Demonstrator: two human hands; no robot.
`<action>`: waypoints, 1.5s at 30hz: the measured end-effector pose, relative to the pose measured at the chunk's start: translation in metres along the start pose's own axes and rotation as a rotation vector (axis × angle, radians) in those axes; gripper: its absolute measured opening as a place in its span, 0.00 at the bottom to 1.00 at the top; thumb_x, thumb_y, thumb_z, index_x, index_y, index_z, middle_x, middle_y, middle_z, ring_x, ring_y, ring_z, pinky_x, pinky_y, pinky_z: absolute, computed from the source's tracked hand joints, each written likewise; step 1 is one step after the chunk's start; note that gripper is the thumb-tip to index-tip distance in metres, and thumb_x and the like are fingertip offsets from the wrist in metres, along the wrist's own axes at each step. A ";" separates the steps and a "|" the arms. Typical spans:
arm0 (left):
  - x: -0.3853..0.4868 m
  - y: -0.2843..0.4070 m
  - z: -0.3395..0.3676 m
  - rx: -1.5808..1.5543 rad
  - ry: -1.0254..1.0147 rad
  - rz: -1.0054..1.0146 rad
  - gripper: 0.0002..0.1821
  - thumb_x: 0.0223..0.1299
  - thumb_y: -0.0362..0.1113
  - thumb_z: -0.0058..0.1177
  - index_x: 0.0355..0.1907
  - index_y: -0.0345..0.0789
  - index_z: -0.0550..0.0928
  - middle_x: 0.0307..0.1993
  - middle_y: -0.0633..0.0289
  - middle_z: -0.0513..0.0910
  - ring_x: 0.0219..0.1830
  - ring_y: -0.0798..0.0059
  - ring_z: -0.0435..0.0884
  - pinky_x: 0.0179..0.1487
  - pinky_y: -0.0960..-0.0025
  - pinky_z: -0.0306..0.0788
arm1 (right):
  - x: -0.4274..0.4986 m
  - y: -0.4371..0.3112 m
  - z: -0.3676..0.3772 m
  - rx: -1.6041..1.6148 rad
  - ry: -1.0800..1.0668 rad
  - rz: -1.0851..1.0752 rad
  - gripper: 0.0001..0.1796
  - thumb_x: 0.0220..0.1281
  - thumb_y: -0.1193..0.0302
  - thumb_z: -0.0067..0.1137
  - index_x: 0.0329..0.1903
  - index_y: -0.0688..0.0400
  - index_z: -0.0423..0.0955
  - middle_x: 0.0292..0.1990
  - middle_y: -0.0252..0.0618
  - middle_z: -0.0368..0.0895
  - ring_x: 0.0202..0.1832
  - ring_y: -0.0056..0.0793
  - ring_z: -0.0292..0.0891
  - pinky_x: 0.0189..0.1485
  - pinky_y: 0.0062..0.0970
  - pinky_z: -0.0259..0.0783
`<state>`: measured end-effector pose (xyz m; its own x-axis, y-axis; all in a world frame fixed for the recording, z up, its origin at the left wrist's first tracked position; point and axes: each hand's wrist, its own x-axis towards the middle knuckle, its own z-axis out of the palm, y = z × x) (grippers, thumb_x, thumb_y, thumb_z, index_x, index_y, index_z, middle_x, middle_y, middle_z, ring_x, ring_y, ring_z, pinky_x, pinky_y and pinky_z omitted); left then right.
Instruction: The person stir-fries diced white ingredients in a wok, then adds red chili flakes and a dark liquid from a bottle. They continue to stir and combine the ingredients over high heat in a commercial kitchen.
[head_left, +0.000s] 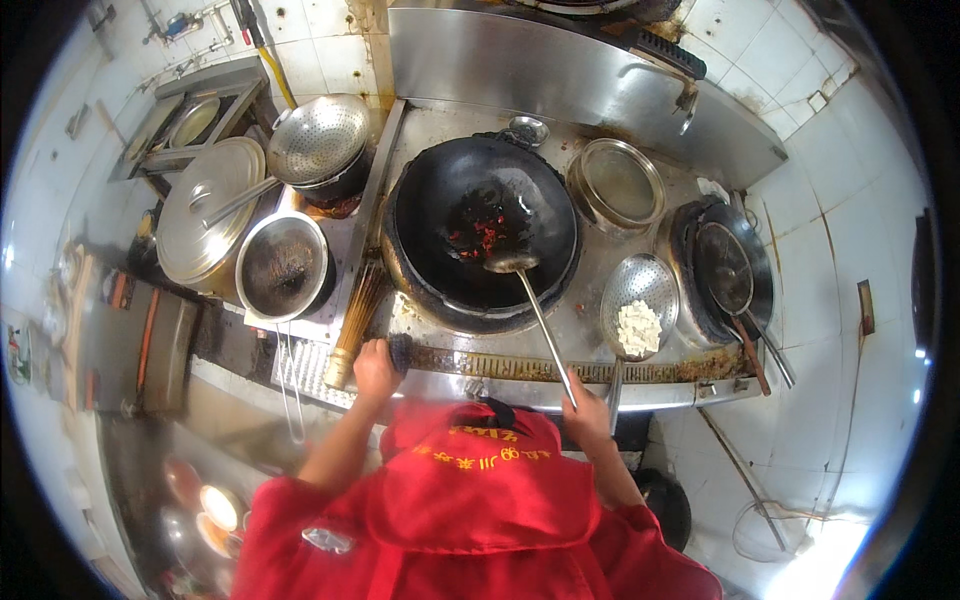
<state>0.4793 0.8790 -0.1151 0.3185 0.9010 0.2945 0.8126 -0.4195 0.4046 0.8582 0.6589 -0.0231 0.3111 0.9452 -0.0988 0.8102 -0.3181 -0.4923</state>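
My right hand (586, 416) grips the long metal handle of a wok ladle (534, 300). The ladle's head rests inside a large black wok (427, 195), near its front side. Chopped red pieces, apparently chillies (487, 234), lie in a dark, glossy patch at the wok's bottom. Near the stove's front edge, my left hand (377, 369) is closed around a dark pad or folded cloth (400, 352), partly hidden by the fingers. Right of the wok, a perforated skimmer (634, 281) holds white cubes that look like tofu (639, 328).
A bamboo wok brush (349, 326) lies left of the wok. Beyond it are a fine strainer (283, 266), a perforated colander (319, 141) and a lidded pot (199, 214). At right stand a metal pot (619, 184) and a second wok (761, 262) bearing a strainer (724, 266).
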 end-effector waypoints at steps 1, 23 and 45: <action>-0.001 0.000 0.000 -0.002 0.005 -0.005 0.20 0.40 0.33 0.69 0.37 0.34 0.75 0.35 0.52 0.80 0.42 0.48 0.81 0.44 0.51 0.78 | -0.002 -0.001 -0.011 -0.032 0.001 -0.031 0.35 0.67 0.69 0.56 0.76 0.51 0.63 0.40 0.58 0.84 0.42 0.60 0.83 0.46 0.55 0.77; -0.005 0.001 0.000 -0.037 -0.008 -0.146 0.18 0.45 0.32 0.65 0.40 0.34 0.77 0.39 0.51 0.81 0.46 0.47 0.81 0.47 0.49 0.77 | 0.139 -0.080 0.011 1.010 -0.206 0.361 0.30 0.75 0.71 0.55 0.77 0.54 0.64 0.24 0.30 0.72 0.16 0.21 0.66 0.17 0.27 0.65; -0.003 0.003 0.002 0.015 -0.025 -0.201 0.21 0.39 0.31 0.68 0.39 0.35 0.75 0.37 0.49 0.81 0.42 0.44 0.81 0.45 0.47 0.76 | 0.052 -0.016 0.021 0.075 0.043 -0.045 0.33 0.69 0.68 0.58 0.76 0.53 0.64 0.43 0.61 0.85 0.44 0.64 0.82 0.47 0.55 0.76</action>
<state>0.4816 0.8755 -0.1169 0.1612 0.9690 0.1875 0.8680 -0.2296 0.4403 0.8505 0.7144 -0.0382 0.2976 0.9539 -0.0387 0.7848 -0.2675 -0.5591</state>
